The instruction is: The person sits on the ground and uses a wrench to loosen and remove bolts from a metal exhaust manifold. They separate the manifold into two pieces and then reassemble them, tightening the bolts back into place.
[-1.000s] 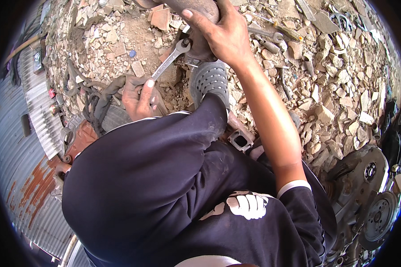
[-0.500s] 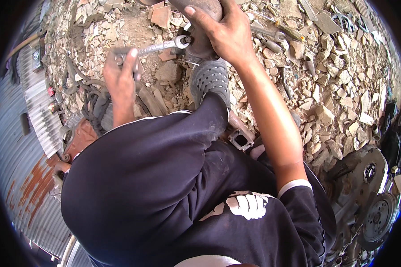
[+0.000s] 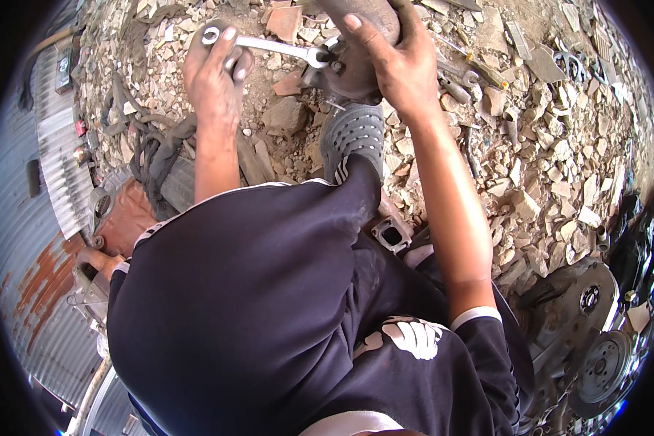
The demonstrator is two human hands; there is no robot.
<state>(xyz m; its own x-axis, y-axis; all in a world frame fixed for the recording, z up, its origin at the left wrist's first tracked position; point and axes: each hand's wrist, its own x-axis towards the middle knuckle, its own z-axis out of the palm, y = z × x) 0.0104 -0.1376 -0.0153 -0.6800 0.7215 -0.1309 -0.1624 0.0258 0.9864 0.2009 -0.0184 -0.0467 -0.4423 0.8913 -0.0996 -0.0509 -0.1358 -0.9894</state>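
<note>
My left hand (image 3: 214,83) is closed on the ring end of a silver combination wrench (image 3: 272,46), thumb along it and fingers curled. The wrench's open jaw points right, close beside a dark bolt on a rusty brown, rounded metal part (image 3: 357,76); whether jaw and bolt touch, I cannot tell. My right hand (image 3: 410,69) grips that part from the right, thumb across its top, the other fingers mostly hidden behind it. The part's far end is cut off by the picture's upper edge. Just below it is my foot in a grey perforated clog (image 3: 352,138).
Broken stones cover the ground. Another wrench (image 3: 471,76) and a yellow-handled tool (image 3: 494,78) lie right of my right hand. A square-flanged metal pipe (image 3: 392,234) lies by my leg. Engine parts (image 3: 603,360) stand at lower right; corrugated sheet (image 3: 29,218) and dark hoses (image 3: 152,149) at left.
My left hand and the wrench's ring end have swung upward, away from me. The jaw has shifted from around the bolt to its side. My right hand still holds the part.
</note>
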